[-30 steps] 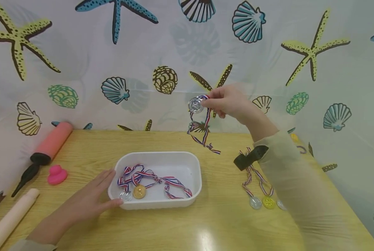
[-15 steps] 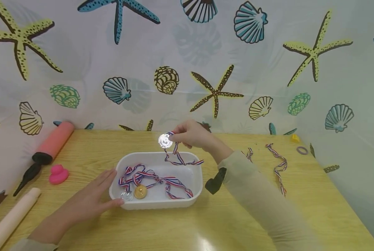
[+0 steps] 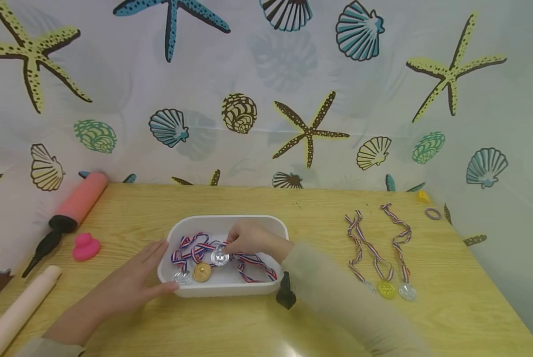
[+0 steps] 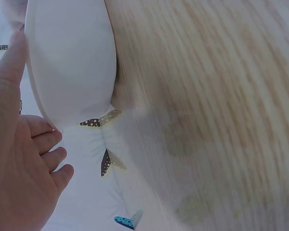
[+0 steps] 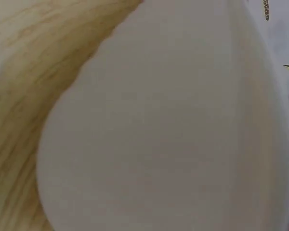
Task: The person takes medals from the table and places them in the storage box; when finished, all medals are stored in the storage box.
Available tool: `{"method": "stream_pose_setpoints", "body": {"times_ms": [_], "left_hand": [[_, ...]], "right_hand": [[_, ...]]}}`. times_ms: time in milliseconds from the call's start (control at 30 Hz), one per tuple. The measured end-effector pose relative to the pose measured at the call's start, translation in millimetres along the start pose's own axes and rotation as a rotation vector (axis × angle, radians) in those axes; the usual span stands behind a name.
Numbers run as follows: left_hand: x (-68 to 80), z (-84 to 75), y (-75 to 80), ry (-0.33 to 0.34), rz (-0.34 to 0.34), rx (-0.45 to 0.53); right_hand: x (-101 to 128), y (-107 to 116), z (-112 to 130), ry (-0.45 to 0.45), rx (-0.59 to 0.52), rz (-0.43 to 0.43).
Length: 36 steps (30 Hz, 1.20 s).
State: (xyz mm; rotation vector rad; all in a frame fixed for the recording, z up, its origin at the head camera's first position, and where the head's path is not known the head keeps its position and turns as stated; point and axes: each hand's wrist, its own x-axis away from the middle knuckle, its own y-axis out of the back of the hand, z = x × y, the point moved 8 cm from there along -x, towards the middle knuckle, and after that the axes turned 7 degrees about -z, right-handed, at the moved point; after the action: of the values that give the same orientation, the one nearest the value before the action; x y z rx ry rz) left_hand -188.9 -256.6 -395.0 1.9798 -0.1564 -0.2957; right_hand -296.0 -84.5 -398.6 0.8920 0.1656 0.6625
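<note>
Medals lie heaped in the white plastic tub (image 3: 275,233) where the right hand (image 3: 248,239) dips in, its fingers curled down and pinching the top of a silver medal (image 3: 219,257) by its striped ribbon (image 3: 253,263). That medal sits just under the fingertips, on the tub floor, touching the tangle of ribbons there. Just to the left of those fingers lie a gold medal (image 3: 202,272) and, beyond it toward the tub's near left corner, a second silver one (image 3: 183,278).

The left hand (image 3: 123,287) lies flat on the wooden table (image 3: 315,317) with its fingers straight and slightly spread, the fingertips resting against the tub's left outer wall; the left wrist view shows the thumb (image 4: 12,57) laid along that white wall (image 4: 72,62). It holds nothing.

Well off to the right of the right hand, two more medals, one gold (image 3: 386,289) and one silver (image 3: 407,291), lie on the table with their ribbons stretched away toward the back. Well apart to the left of the left hand are a pink rubber duck (image 3: 86,247), a pink hand pump with a black nozzle (image 3: 65,218) and a pale roll (image 3: 16,312).
</note>
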Motion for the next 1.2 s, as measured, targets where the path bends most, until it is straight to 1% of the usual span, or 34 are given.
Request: {"method": "stream_pose_setpoints", "body": {"times_ms": [67, 267, 433, 667, 800, 933, 1067, 1200], "left_hand": [[-0.2, -0.2, -0.1, -0.001, 0.000, 0.001], [-0.4, -1.4, 0.3, 0.004, 0.003, 0.001], [-0.3, -1.1, -0.4, 0.008, 0.009, -0.004], [0.5, -1.6, 1.2, -0.001, -0.003, -0.003], [0.1, -2.5, 1.4, -0.005, -0.006, 0.000], [-0.8, -1.7, -0.1, -0.002, 0.002, -0.002], [-1.6, -0.4, -1.7, 0.004, 0.009, -0.005], [-1.5, -0.7, -0.7, 0.006, 0.005, -0.005]], "right_hand": [[1, -8, 0, 0.009, 0.039, 0.010], [1, -29, -6, 0.014, 0.059, 0.040], [-2, -36, -12, 0.012, 0.075, 0.029], [-2, -37, -11, 0.028, 0.081, 0.015], [-2, -36, -11, 0.041, 0.111, 0.010], [-1, -32, -10, 0.030, 0.114, 0.008], [2, -26, -10, 0.012, 0.070, 0.020], [6, -19, -9, -0.003, 0.005, 0.049]]}}
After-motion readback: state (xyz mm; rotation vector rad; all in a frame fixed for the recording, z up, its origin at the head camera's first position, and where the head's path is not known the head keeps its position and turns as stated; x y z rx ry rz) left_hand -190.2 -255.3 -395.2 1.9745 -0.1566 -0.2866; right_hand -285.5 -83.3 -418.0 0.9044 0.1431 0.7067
